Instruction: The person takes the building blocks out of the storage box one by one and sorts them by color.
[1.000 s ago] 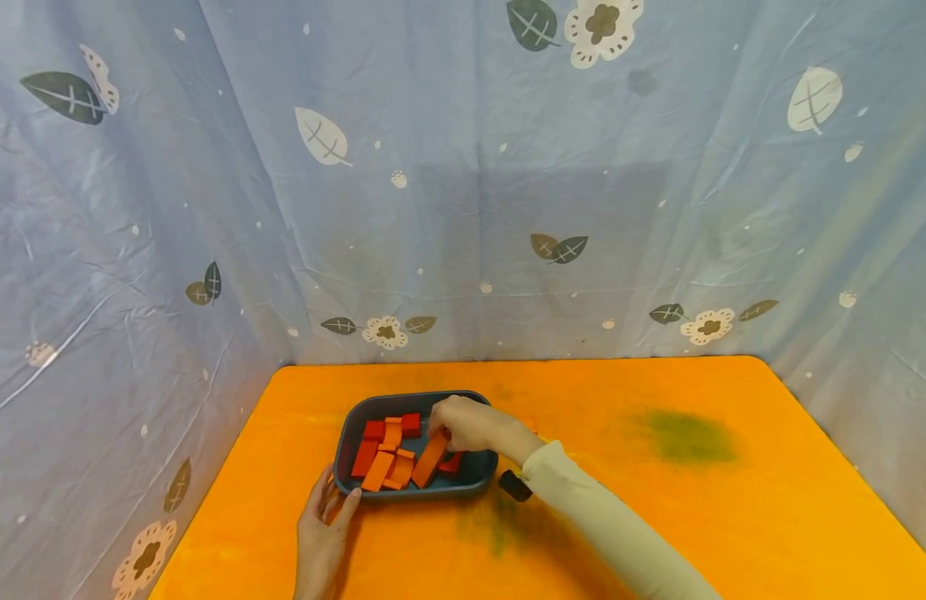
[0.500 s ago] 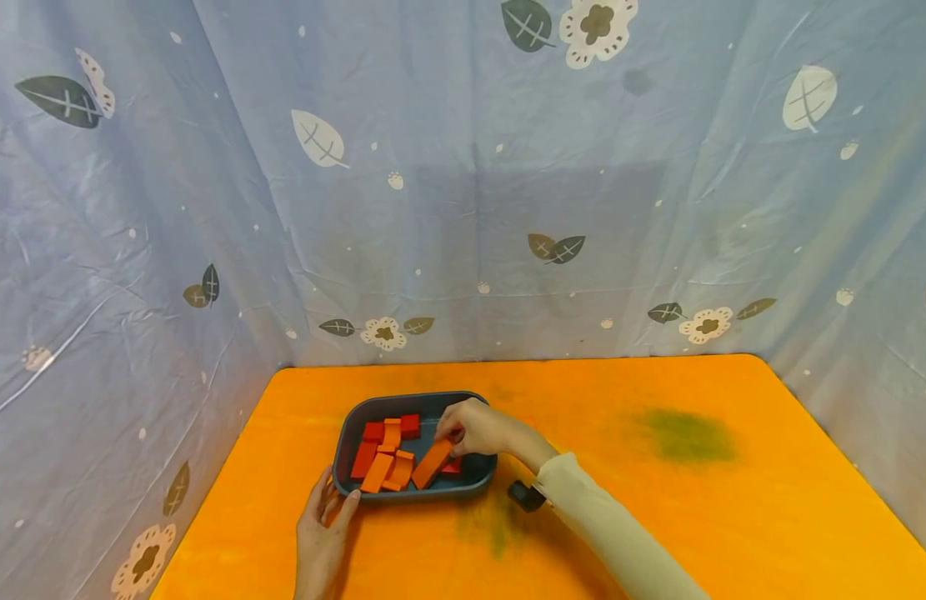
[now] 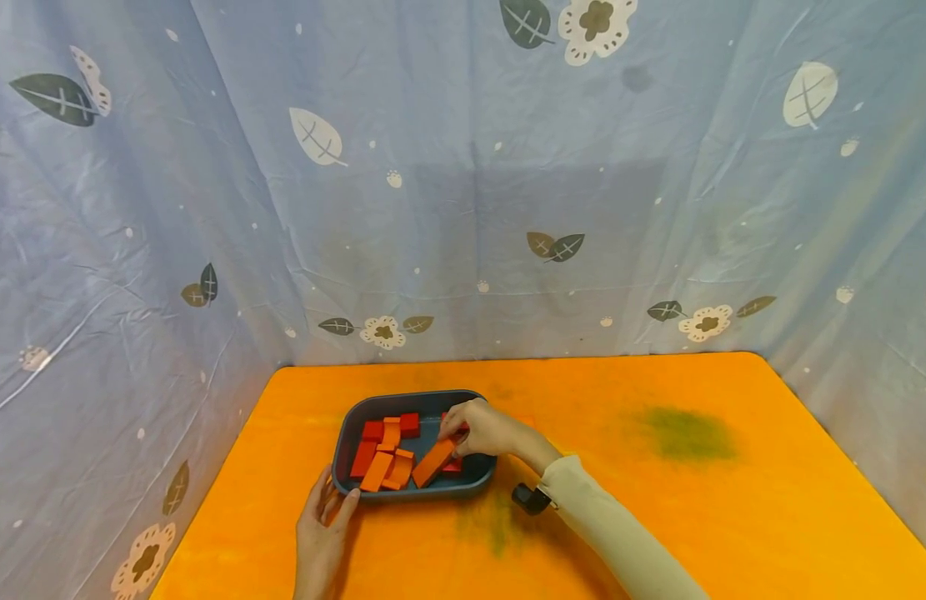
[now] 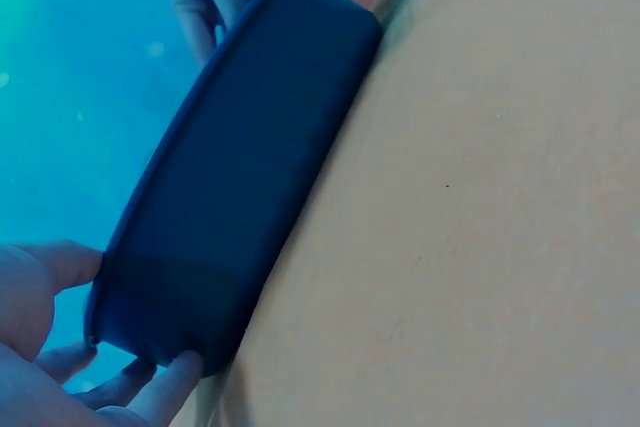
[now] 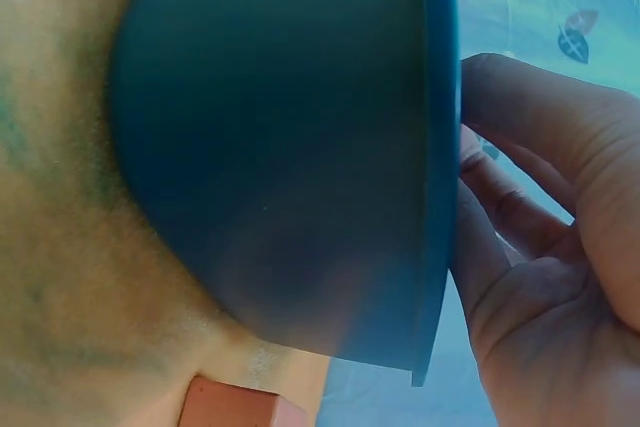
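Observation:
A dark grey-blue plastic tray (image 3: 410, 496) stands on the table, holding several red and orange wooden-looking blocks. My left hand (image 3: 322, 529) grips its near left corner; in the left wrist view, the thumb meets the rim and the fingertips touch the outer wall. Over the tray's right half, my right hand (image 3: 481, 429) pinches the far end of a long orange block (image 3: 432, 464). Red blocks (image 3: 451, 465) lie partly hidden beside it. More blocks, among them an orange one (image 3: 376, 472), fill the left half. The tray wall hides the right fingertips in the right wrist view.
An orange-covered table (image 3: 658, 517) with greenish stains carries the tray. Patterned blue curtains (image 3: 583, 208) enclose its back and sides. Outside the tray, an orange-red block (image 5: 240, 404) lies on the table. A black device (image 3: 530, 498) sits at the right wrist.
My right hand has shifted slightly to the right, and the long orange block's far end has tipped lower. A red block behind the fingers has come into view. My left hand has stayed put.

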Demonstrator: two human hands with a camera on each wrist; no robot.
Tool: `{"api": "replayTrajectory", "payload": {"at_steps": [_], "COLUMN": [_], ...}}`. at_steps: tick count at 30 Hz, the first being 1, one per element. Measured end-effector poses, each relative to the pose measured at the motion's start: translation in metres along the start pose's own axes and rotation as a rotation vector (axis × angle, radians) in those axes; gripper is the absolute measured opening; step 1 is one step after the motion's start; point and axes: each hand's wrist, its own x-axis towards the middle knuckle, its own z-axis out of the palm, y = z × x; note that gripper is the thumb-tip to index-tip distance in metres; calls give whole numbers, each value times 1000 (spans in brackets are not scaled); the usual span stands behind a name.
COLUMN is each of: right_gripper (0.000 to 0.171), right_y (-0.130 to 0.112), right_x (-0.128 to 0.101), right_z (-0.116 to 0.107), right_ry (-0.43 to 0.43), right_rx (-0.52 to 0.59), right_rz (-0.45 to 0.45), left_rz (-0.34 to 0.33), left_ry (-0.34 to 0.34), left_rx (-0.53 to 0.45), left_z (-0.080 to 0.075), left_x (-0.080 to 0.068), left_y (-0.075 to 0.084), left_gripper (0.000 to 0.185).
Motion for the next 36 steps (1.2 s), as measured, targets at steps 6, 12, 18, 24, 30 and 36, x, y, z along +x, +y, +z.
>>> {"api": "replayTrajectory", "payload": {"at_steps": [6,12,18,24,30,36], "right_gripper": [24,26,27,28,29,30], "right_y": [3,5,7,11,16,24], "right_x": [-3,-5,-7,-11,-16,-24], "right_z": [0,-2,-6,-7,-8,-9], "right_ry": [10,46,71,87,137,180], "right_rx": [42,83,130,191,288,333], "right_rz": [14,21,24,22,28,-22], "left_rz": [2,-9,-1,0,0,2], "left_ry": [5,6,4,-2,-3,11], "left_rx": [10,14,16,27,20,11], "left_z": [1,0,-1,0,0,1], "left_x": [0,0,0,1,0,-1], "left_y": [0,-1,0,2,2,3], "left_gripper": [76,74,75,75,74,73]}}
